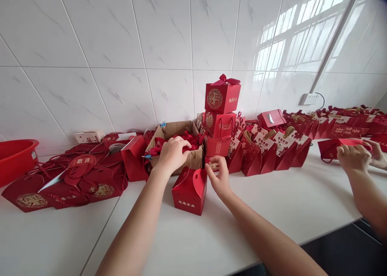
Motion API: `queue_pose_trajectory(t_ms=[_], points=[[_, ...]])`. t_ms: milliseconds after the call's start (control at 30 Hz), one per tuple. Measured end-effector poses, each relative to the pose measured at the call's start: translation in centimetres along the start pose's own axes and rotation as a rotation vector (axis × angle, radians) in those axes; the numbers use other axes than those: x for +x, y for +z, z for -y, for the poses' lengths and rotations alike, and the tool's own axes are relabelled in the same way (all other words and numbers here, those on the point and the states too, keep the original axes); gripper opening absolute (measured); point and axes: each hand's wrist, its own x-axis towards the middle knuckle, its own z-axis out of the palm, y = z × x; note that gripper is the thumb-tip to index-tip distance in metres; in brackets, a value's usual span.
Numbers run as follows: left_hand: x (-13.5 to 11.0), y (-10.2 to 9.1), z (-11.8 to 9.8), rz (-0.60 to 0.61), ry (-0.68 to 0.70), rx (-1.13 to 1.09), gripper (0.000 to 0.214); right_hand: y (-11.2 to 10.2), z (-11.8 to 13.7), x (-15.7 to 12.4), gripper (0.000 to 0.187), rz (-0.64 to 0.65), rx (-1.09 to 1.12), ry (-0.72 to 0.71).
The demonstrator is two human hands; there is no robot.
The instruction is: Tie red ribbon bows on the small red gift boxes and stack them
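A red gift box with gold characters stands on the counter, its scalloped top flaps punched with holes and drawn inward. Behind it, an open cardboard carton holds a heap of red ribbons. My left hand reaches over the carton with bent, closed fingers at the ribbons; whatever they grip is hidden. My right hand is beside the gift box's upper right edge, thumb and fingers apart, holding nothing visible. Whether its thumb touches the box, I cannot tell.
Behind my right hand rises a stack of red boxes, topped by a ribbon bow. Red bags line the wall rightward. Flat-lying red bags and a red basin are left. Another person's hands handle a red bag at right.
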Motion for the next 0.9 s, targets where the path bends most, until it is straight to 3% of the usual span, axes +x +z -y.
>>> queue_pose_trajectory(t_ms=[100,200,333,400,500,567,633,700,733,800,900], points=[[0.1,0.0,1.0,0.020,0.013,-0.066,0.019,0.0,1.0,0.6,0.014,-0.045,-0.176,-0.207],[-0.1,-1.5,1.4,-0.033,0.017,-0.198,0.019,0.6,2.9,2.0,0.018,0.011,-0.319,-0.357],[-1.3,-4.3,0.5,-0.215,0.050,-0.325,0.016,1.7,6.5,5.2,0.063,0.208,-0.209,-0.457],[-2.2,-5.6,-0.3,-0.265,0.105,-0.358,0.016,2.2,8.4,6.3,0.069,0.409,-0.084,-0.392],[-3.6,-7.3,-1.8,-0.305,0.182,-0.392,0.018,2.7,10.7,6.6,0.039,0.620,0.028,-0.340],[-4.4,-8.1,-2.8,-0.343,0.224,-0.386,0.019,2.7,11.8,6.0,0.016,0.593,0.008,-0.422],[-4.9,-8.7,-3.4,-0.378,0.252,-0.410,0.022,2.4,12.8,5.3,0.010,0.521,-0.005,-0.513],[-5.2,-9.0,-3.6,-0.396,0.239,-0.447,0.031,1.7,13.8,4.7,0.009,0.454,0.036,-0.505],[-5.3,-9.0,-3.4,-0.373,0.215,-0.452,0.035,1.3,14.2,4.5,0.009,0.407,0.071,-0.465],[-5.3,-8.7,-2.7,-0.218,0.158,-0.408,0.044,0.5,14.9,4.1,0.008,0.300,0.153,-0.386],[-5.0,-7.9,-1.5,0.170,0.062,-0.292,0.056,-0.5,15.7,3.8,0.006,0.148,0.283,-0.362]])
